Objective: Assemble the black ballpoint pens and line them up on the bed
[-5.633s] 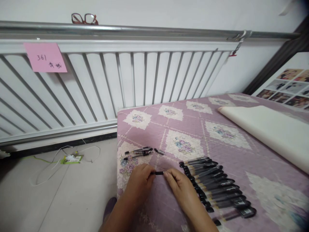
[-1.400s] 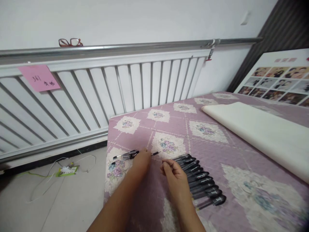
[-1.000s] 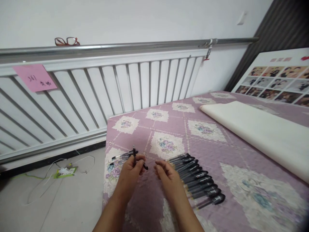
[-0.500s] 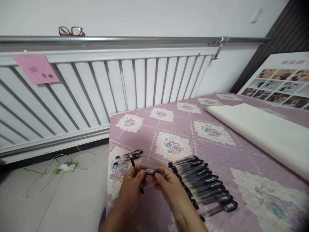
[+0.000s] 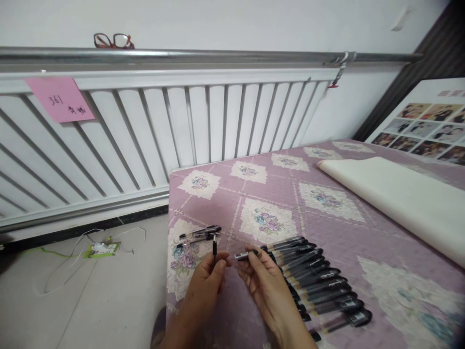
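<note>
My left hand (image 5: 206, 283) is closed on an uncapped pen (image 5: 214, 248) with a black grip, its tip pointing up and away. A short black pen cap (image 5: 241, 256) with a clear end and clip is pinched between the thumb and fingers of my right hand (image 5: 264, 281). A small gap separates the cap from my left fingertips. Right beside my right hand lies a row of several capped black pens (image 5: 323, 276), side by side. Beyond my left hand a few more pens or pen parts (image 5: 199, 234) lie near the bed's left edge.
A purple floral bedspread (image 5: 261, 189) covers the surface. A folded cream sheet (image 5: 392, 194) lies on the right, before a photo board (image 5: 428, 126). Behind stands a white radiator (image 5: 218, 116) with a pink note (image 5: 60, 99) and glasses (image 5: 113, 41) above. A power strip (image 5: 102, 249) sits on the floor.
My hands, which met at the dark piece, have parted. The cap is now in my right hand alone, and the pen in my left hand stands more upright. The view has shifted slightly.
</note>
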Demonstrator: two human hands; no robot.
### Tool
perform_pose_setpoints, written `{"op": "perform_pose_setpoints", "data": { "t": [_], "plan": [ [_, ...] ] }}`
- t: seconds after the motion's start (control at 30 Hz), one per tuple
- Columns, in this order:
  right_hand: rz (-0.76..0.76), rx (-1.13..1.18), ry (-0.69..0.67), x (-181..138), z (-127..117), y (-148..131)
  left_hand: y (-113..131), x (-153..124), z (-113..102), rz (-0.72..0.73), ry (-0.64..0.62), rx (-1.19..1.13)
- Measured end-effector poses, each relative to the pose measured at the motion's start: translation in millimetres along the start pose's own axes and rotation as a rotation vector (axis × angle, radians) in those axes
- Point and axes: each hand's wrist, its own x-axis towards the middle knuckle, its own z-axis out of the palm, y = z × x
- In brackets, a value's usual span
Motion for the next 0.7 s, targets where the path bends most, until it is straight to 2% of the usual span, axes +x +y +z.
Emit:
{"op": "perform_pose_setpoints", "data": {
  "t": [0.27, 0.5, 0.7],
  "plan": [
    [-0.001, 0.054, 0.027, -1.8, 2.3, -9.1, 5.2, 0.8, -9.1, 0.209, 0.022, 0.437],
    [-0.014, 0.072, 0.075, -1.8, 1.3, -10.6, 3.7, 1.9, -9.5, 0.306, 0.018, 0.62],
    [-0.138, 0.014, 0.11, 0.1, 0.3, -11.6, 4.0, 1.4, -6.8, 0.327, 0.021, 0.712]
  ]
}}
